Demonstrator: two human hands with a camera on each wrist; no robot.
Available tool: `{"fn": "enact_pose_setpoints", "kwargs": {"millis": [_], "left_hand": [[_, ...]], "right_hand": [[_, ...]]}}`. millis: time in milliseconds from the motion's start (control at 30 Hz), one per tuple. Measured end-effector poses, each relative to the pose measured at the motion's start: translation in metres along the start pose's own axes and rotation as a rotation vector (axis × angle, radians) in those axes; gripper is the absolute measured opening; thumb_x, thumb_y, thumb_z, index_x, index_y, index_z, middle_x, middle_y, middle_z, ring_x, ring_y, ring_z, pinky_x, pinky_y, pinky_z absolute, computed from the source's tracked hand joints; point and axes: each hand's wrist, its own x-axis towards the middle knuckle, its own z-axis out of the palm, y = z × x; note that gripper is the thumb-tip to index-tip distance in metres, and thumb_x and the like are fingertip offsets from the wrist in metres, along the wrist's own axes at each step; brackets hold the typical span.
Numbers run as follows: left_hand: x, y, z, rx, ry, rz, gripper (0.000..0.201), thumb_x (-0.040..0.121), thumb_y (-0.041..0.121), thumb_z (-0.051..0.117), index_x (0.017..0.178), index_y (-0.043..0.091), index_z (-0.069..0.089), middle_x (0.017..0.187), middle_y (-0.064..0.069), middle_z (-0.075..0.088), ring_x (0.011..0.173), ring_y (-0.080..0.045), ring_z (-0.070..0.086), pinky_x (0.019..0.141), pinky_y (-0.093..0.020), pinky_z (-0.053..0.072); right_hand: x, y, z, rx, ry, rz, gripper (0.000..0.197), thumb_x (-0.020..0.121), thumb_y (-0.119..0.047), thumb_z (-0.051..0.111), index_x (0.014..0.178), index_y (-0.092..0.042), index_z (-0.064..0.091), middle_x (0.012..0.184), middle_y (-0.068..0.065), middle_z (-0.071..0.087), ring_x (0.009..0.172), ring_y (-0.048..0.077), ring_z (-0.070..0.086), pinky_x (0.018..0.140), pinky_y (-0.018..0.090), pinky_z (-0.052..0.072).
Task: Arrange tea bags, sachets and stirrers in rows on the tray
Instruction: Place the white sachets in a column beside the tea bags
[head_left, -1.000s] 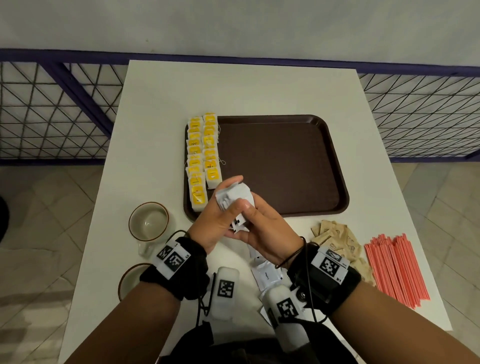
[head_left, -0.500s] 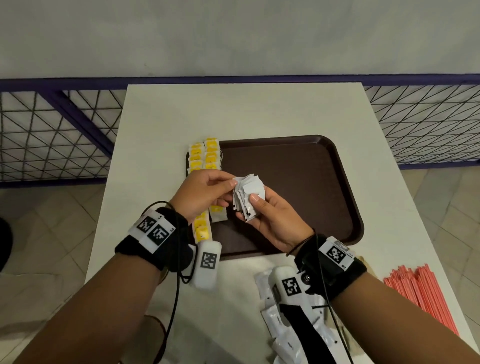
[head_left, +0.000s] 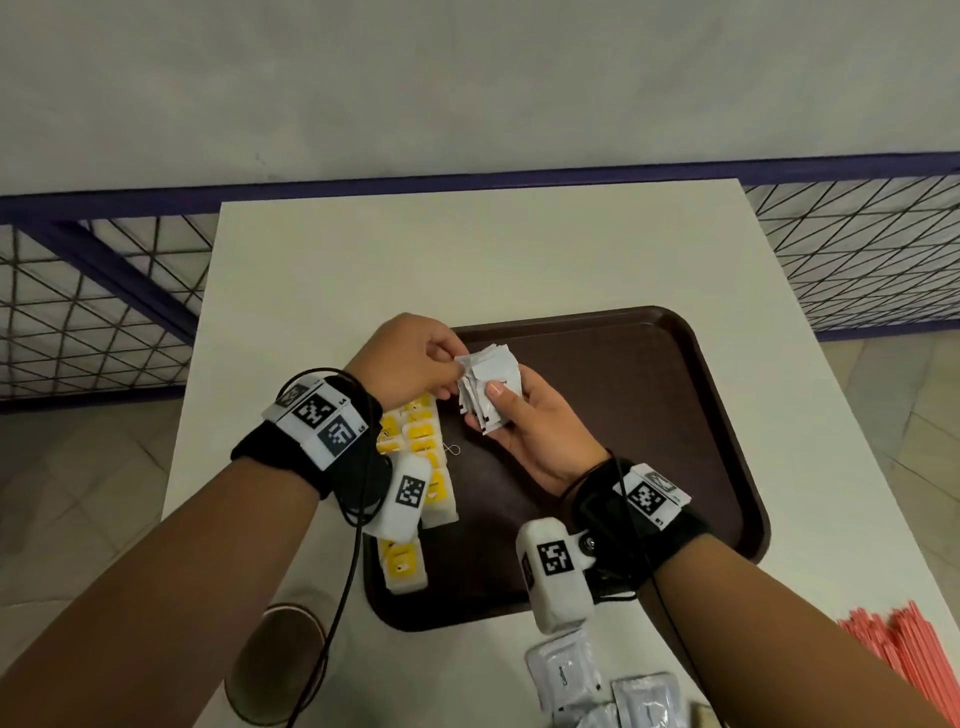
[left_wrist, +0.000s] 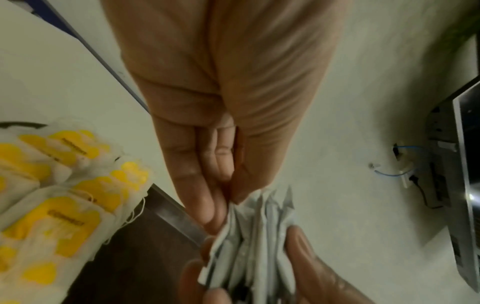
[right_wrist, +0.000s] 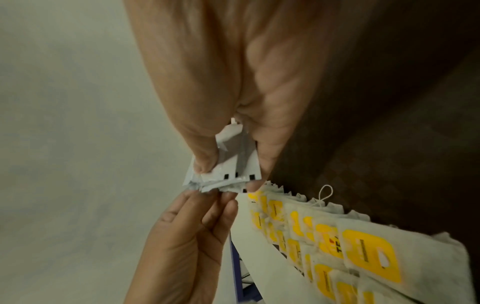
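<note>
My right hand grips a stack of white sachets above the brown tray, thumb on top. My left hand pinches the top left edge of one sachet in that stack. In the right wrist view the stack of sachets sits between thumb and fingers, with the left hand's fingertips at its edge. Yellow-tagged tea bags lie in two rows along the tray's left side, partly hidden under my left wrist. Red stirrers lie at the table's right front edge.
More white sachets lie loose on the white table in front of the tray. A cup shows under my left forearm. A blue mesh railing runs behind and beside the table.
Both hands carried the sachet stack from the tray's near edge out over the tray. The left hand moved from cupping the stack to pinching one sachet's edge.
</note>
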Motion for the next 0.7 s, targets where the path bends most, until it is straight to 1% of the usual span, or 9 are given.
{"fn": "enact_pose_setpoints", "kwargs": {"millis": [67,167,300,367,433,500,533,600,700], "left_hand": [[0.011,-0.004,0.0,0.05,0.038,-0.007,0.012,0.083,0.002,0.062,0.083,0.013,0.067,0.072,-0.01,0.07,0.061,-0.017,0.069,0.065,-0.026,0.058],[0.026,-0.009,0.0,0.08,0.078,-0.016,0.011,0.082,0.001,0.06,0.085,0.009,0.067,0.071,-0.01,0.07,0.064,-0.021,0.07,0.068,-0.031,0.059],[0.043,-0.013,0.0,0.127,0.1,-0.035,0.008,0.085,0.005,0.06,0.084,0.008,0.066,0.073,-0.01,0.071,0.065,-0.021,0.07,0.067,-0.029,0.057],[0.049,-0.014,-0.003,0.24,0.101,-0.015,0.007,0.085,0.01,0.062,0.088,0.008,0.068,0.077,-0.007,0.069,0.071,-0.02,0.068,0.068,-0.024,0.051],[0.058,-0.016,-0.006,0.41,0.099,0.005,0.008,0.085,0.018,0.064,0.089,0.013,0.07,0.082,0.0,0.065,0.084,-0.02,0.063,0.075,-0.025,0.044],[0.065,-0.017,-0.01,0.572,0.107,-0.014,0.008,0.085,0.028,0.064,0.087,0.023,0.069,0.089,0.005,0.065,0.099,-0.022,0.058,0.088,-0.034,0.04],[0.068,-0.018,-0.012,0.647,0.108,-0.031,0.008,0.086,0.032,0.062,0.087,0.028,0.068,0.092,0.007,0.064,0.105,-0.022,0.054,0.093,-0.039,0.035],[0.073,-0.019,-0.015,0.721,0.1,-0.065,0.009,0.086,0.037,0.06,0.086,0.03,0.067,0.088,0.011,0.06,0.108,-0.022,0.051,0.095,-0.042,0.028],[0.078,-0.02,-0.016,0.716,0.131,-0.078,0.009,0.086,0.036,0.06,0.081,0.031,0.066,0.082,0.014,0.057,0.104,-0.02,0.053,0.091,-0.041,0.026]], "right_hand": [[0.01,0.004,-0.002,-0.074,0.094,-0.021,0.032,0.094,-0.007,0.049,0.125,-0.005,0.045,0.111,0.013,0.061,0.097,0.019,0.061,0.09,0.039,0.051],[0.024,0.009,-0.006,-0.158,0.226,-0.05,0.026,0.091,-0.009,0.055,0.116,-0.005,0.052,0.11,0.018,0.062,0.096,0.024,0.062,0.091,0.048,0.05],[0.039,0.008,-0.009,-0.188,0.314,-0.063,0.026,0.089,-0.009,0.059,0.113,0.001,0.055,0.11,0.024,0.063,0.093,0.027,0.064,0.088,0.047,0.052],[0.045,0.009,-0.009,-0.168,0.338,-0.046,0.024,0.089,-0.008,0.059,0.11,0.002,0.057,0.109,0.025,0.063,0.089,0.026,0.064,0.086,0.046,0.053],[0.051,0.011,-0.009,-0.15,0.354,-0.022,0.021,0.088,-0.008,0.06,0.108,0.002,0.058,0.107,0.025,0.063,0.087,0.025,0.064,0.086,0.045,0.054],[0.056,0.015,-0.006,-0.141,0.368,-0.002,0.022,0.088,-0.007,0.061,0.108,0.003,0.059,0.107,0.025,0.064,0.087,0.026,0.064,0.085,0.045,0.054],[0.059,0.016,-0.005,-0.146,0.38,0.002,0.023,0.088,-0.007,0.061,0.108,0.004,0.059,0.107,0.025,0.064,0.086,0.026,0.064,0.084,0.045,0.054],[0.063,0.019,-0.003,-0.19,0.421,-0.009,0.024,0.087,-0.008,0.063,0.108,0.003,0.06,0.104,0.023,0.066,0.085,0.025,0.066,0.082,0.045,0.055],[0.068,0.021,-0.002,-0.305,0.498,-0.06,0.021,0.084,-0.011,0.066,0.103,-0.003,0.064,0.096,0.017,0.07,0.084,0.026,0.068,0.08,0.048,0.056]]}}
